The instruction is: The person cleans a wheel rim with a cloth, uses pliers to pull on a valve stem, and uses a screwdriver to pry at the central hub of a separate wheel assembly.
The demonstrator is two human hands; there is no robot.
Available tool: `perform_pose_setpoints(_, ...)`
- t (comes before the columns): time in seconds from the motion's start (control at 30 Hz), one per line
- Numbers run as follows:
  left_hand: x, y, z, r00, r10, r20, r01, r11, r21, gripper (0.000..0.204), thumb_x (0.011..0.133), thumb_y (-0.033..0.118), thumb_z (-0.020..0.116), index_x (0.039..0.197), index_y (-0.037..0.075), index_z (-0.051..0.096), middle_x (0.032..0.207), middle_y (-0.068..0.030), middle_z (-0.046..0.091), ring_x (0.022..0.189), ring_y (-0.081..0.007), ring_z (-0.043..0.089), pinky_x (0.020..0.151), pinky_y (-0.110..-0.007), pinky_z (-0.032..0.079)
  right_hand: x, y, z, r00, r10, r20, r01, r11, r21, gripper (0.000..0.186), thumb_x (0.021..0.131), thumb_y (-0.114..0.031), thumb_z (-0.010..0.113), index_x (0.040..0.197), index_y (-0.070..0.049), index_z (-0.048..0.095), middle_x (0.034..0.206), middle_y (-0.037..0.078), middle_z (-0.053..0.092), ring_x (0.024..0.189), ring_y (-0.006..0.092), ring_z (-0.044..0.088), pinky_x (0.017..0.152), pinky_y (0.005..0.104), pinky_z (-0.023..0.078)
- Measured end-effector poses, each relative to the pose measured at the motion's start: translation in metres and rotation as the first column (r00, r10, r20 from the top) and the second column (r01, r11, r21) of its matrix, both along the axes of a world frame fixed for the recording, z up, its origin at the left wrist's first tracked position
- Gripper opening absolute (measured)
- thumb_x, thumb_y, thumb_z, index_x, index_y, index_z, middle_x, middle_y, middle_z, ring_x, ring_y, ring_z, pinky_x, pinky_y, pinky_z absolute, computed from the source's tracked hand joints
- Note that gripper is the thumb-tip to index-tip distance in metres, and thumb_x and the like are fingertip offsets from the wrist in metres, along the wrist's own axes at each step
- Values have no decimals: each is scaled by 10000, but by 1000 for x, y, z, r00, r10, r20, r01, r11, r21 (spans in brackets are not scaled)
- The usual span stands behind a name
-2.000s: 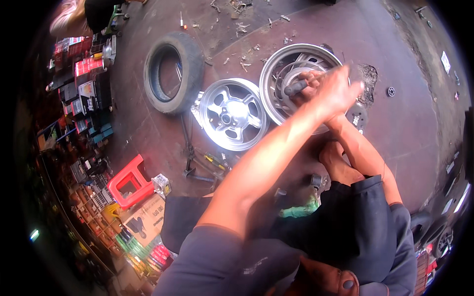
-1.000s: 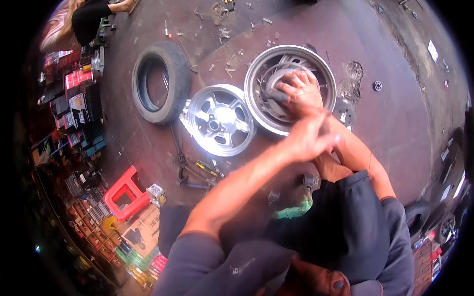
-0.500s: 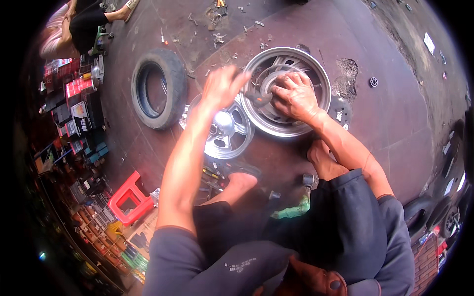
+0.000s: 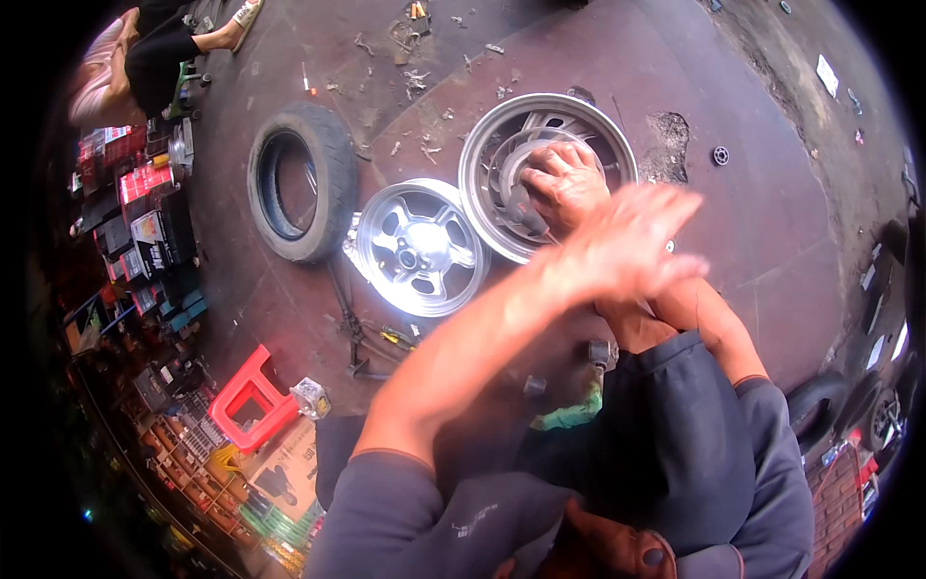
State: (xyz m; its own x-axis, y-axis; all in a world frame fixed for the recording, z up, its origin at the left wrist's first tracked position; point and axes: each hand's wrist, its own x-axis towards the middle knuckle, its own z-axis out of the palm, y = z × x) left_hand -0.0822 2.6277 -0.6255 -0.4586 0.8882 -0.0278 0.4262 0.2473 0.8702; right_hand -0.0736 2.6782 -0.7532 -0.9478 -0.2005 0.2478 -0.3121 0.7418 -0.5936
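Note:
A large silver spoked wheel (image 4: 548, 100) lies flat on the floor in front of me. My right hand (image 4: 567, 185) is at its hub with bent fingers; whatever lies under them is hidden. Beside its thumb sits a dark piece with an orange mark (image 4: 526, 212), its kind unclear. My left hand (image 4: 644, 239) is blurred, fingers stretched out, and passes above my right forearm near the wheel's lower right rim, with nothing seen in it. A smaller, shiny five-spoke wheel (image 4: 424, 239) rests against the large wheel's left side.
A worn black tyre (image 4: 338, 179) lies farther left. Dark metal bars (image 4: 353, 333) and a red plastic stool (image 4: 253, 400) are lower left. Goods and parts bins crowd the left edge. A small round part (image 4: 721, 155) sits right. Another person's leg (image 4: 183, 48) shows upper left.
My left hand has swung from above the smaller wheel rightward and down, across my right forearm. The dark piece has shifted down along the large wheel. My right hand stays at the hub.

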Motion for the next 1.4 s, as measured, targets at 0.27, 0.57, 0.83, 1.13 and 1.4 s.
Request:
perform_pose_setpoints(0.27,-20,-76,5,788,-378,-486,277,922,-269,306,687,198,653,937,27,616,872,-124,585,912,-304,574,839,-420,443,3,3,-5,998,14,60,-17,999,48,352,779,-306,591,1089,-148,644,1236,74,559,1221,256,456,1061,439,292)
perform_pose_setpoints(0.57,-32,-75,-28,599,-252,-760,94,965,-245,136,677,184,609,760,78,585,760,-73,559,736,-233,582,616,-346,462,2,0,-3,999,-23,43,21,998,54,330,760,-285,583,1065,-175,641,1201,32,564,1192,228,468,1050,403,301)
perform_pose_setpoints(0.83,-64,-56,-36,711,-77,-699,-284,878,-385,228,811,223,651,945,49,594,760,-105,623,698,-299,643,656,-394,519,4,1,-14,999,-38,15,38,999,2,339,735,-284,679,1031,-121,653,1162,79,583,1162,300,492,1017,450,350)
perform_pose_setpoints(1.13,-88,-100,-41,601,799,-8,-712,531,-459,419,870,195,585,1187,-73,524,776,-206,658,715,-299,666,701,-420,512,2,-1,-1,999,-25,-23,25,999,-31,345,701,-264,750,1016,-146,670,1120,45,583,1123,273,503,974,449,363)
perform_pose_setpoints(1.4,-54,-135,-17,605,-13,-796,-271,937,-222,537,700,12,645,1229,49,566,1168,-155,559,1142,-323,505,949,-451,399,-2,-1,0,999,5,-47,-9,997,-77,349,683,-236,752,1014,-156,676,1137,73,580,1128,291,503,964,453,374)
